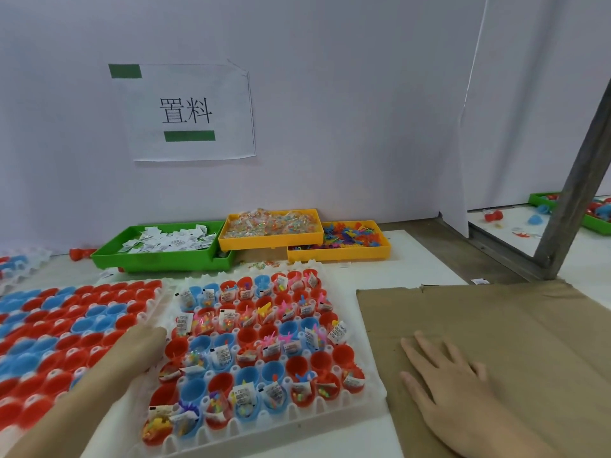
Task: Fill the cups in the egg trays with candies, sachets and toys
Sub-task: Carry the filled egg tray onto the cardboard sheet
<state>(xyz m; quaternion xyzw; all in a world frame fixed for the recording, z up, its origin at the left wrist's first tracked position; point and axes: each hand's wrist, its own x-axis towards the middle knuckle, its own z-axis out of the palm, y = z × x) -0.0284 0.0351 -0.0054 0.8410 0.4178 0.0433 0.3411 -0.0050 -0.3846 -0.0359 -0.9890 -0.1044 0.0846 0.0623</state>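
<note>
The right hand (463, 395) lies flat, fingers spread, on the cardboard sheet (515, 328) at right. The left hand (132, 355), fingers not clearly visible, rests between the partly filled egg tray (370, 396) and the left tray (150, 307) of empty cups.

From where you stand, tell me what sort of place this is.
Probably a hand-packing station in a small factory or workshop. A printed sign is taped to the partition, sorting bins hold sachets, candies and toys, and egg trays of red and blue cups cover the table.

2 bare forearms and hands, left hand (145, 342), right hand (453, 388), no sleeves
</note>
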